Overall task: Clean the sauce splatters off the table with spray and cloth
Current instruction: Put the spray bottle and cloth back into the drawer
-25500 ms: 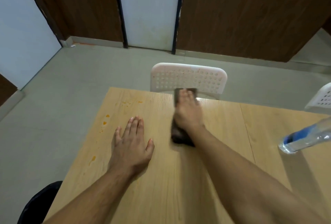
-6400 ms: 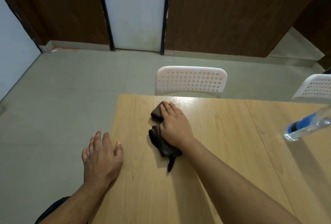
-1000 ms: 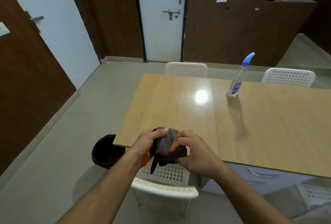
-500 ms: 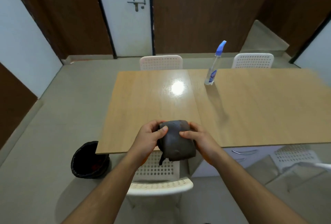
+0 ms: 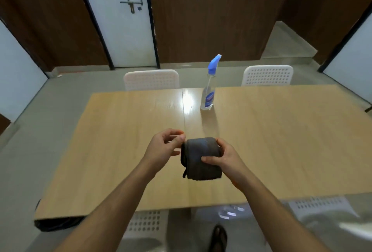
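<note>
Folded cloth [image 5: 201, 158]: we are holding it above the near table [image 5: 281, 141], right hand [image 5: 225, 158] gripping its right end, left hand [image 5: 163, 148] pinching its left edge, spray bottle [image 5: 210, 88] standing far ahead, nearer our right.

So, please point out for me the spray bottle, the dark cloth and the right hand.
spray bottle [image 5: 208, 98]: head view, on its blue label.
dark cloth [image 5: 201, 153]: head view, on the middle of the folded bundle.
right hand [image 5: 225, 158]: head view, on the back of the hand.
</note>
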